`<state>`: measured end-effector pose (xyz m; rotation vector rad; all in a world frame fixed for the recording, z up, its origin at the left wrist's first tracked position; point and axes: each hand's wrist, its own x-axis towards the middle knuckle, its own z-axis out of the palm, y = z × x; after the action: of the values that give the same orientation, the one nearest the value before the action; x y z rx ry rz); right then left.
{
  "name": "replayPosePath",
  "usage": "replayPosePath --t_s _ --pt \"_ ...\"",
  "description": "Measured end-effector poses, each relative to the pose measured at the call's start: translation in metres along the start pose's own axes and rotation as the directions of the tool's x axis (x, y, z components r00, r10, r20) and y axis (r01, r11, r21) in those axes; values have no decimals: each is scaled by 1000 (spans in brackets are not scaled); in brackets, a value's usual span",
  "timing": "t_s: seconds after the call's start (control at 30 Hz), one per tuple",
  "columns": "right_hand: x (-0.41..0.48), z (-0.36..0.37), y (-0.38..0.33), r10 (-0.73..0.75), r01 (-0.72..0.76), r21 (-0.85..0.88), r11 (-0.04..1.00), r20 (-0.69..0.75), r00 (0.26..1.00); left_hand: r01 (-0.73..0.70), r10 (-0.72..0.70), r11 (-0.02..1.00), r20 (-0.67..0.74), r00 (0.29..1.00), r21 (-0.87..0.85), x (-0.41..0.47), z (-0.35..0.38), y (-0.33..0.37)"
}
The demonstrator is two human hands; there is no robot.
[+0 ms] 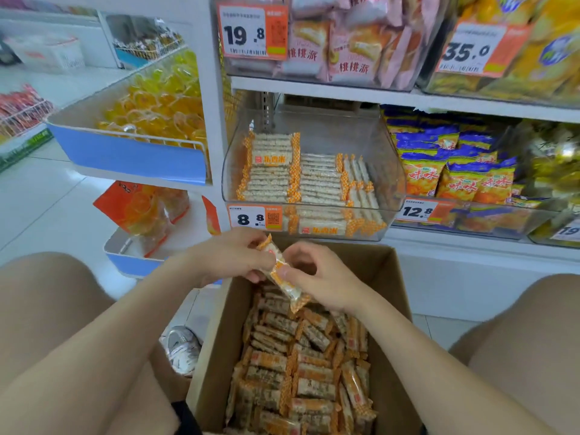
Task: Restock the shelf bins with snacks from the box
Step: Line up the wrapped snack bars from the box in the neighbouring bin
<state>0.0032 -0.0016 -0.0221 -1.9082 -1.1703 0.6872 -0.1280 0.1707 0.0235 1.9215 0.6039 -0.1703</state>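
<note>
— How is that snack bar [292, 290] going to be handling?
— I'm judging it light, brittle inside and slick in its wrapper, so I'm pinching gently across the flat sides. My left hand [232, 260] is curling round its upper end; my right hand [320, 277] is pinching lower down.
— And where is it sitting?
— I'm holding it above the box [216, 340], just below the bin [387, 171].
</note>
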Motion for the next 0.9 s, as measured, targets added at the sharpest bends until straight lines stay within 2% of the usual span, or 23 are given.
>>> replayPosePath --t_s 0.13,0.23,0.27,0.33,0.4,0.43,0.47,0.57,0.63,0.73,0.77,0.83,0.9 --pt "-3 -7 -37 -162 165 13 986 -140 977 -144 129 983 -135 982 -110 -15 -26 31" --pt "12 -21 -52 -205 220 10 975 -326 923 -250 198 951 -259 945 -184 -17 -38 50" --pt "21 -28 -56 -195 215 11 976 -385 902 -287 226 948 -347 910 -135 -16 -42 53" --pt "47 -43 -58 -177 178 -43 983 -480 859 -321 313 943 -551 774 84 -6 -53 52" --pt "80 -60 -55 -187 90 -204 975 -529 828 -209 386 920 -669 635 332 8 -62 47" --pt "97 -68 -52 -197 37 -303 952 -515 835 -125 396 903 -685 612 411 17 -64 44" --pt "114 -74 -50 -194 -12 -399 917 -470 861 -51 385 887 -675 630 458 24 -64 44" --pt "160 -78 -49 -136 -77 -600 797 -302 943 97 263 863 -606 751 495 41 -64 44" --pt "183 -73 -50 -142 -37 -676 736 -208 968 160 218 841 -595 774 516 46 -64 43" --pt "209 -60 -46 -160 48 -715 697 -90 983 219 235 772 -588 774 597 55 -64 37" --pt "214 -56 -43 -173 55 -716 696 -93 980 230 259 733 -576 776 640 59 -64 34" --pt "220 -49 -39 -205 15 -705 709 -186 961 237 293 694 -568 769 680 64 -64 30" --pt "223 -43 -38 -205 -59 -708 704 -282 937 236 284 718 -585 760 655 64 -64 31"
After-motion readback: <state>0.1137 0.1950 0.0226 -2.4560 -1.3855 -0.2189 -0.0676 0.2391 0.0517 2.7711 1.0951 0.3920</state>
